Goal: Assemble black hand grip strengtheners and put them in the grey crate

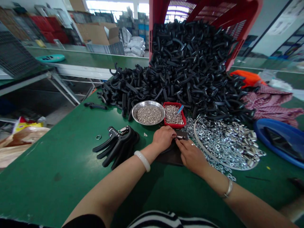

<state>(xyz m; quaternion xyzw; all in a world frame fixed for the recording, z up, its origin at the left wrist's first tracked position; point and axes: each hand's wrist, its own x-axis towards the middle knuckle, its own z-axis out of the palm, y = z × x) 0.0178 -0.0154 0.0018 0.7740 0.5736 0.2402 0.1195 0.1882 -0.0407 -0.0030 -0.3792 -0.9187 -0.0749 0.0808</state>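
Observation:
My left hand [165, 138] and my right hand [193, 155] meet over a dark flat block [173, 158] on the table. Between their closed fingertips lies a black hand grip strengthener [167, 149], mostly hidden by the hands. Its metal coil spring [180, 137] shows just past the fingertips. Whatever small part the fingers pinch is covered. Left of my left hand, several finished-looking hand grip strengtheners [116, 142] lie stacked with a spring at the top. Just beyond the hands stand a round metal dish [134, 117] of small metal parts and a red tray [174, 126] of pin-like pieces.
A large heap of black plastic handles [180, 76] spills from a tipped red crate [249, 19]. Loose nuts and metal sleeves [220, 142] spread at right, near a blue tray [261, 126] and a checked cloth [268, 101]. A single ring [98, 137] lies at left.

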